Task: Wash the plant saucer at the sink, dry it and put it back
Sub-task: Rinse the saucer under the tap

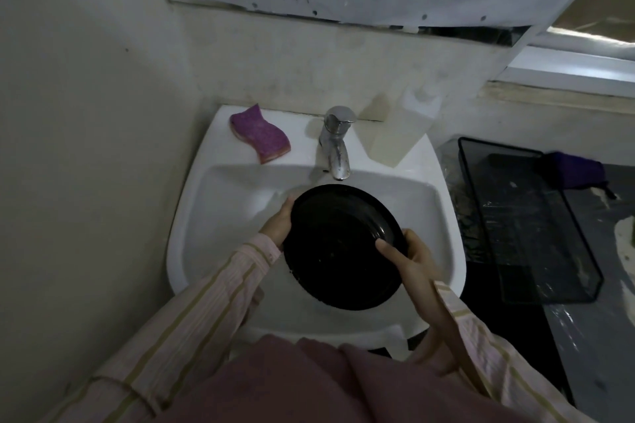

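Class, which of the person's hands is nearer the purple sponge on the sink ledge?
Left. The left hand grips the black saucer at its left rim, in front of the purple sponge; the right hand holds the opposite rim, farther away.

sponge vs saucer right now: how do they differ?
The saucer is black, round and gripped by the left hand and right hand over the sink; the sponge is purple, wavy-edged and lies untouched on its ledge left of the tap. The saucer looks wider than the sponge. Both are at the sink.

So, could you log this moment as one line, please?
saucer over sink | left hand grips rim | right hand grips rim | sponge beside tap
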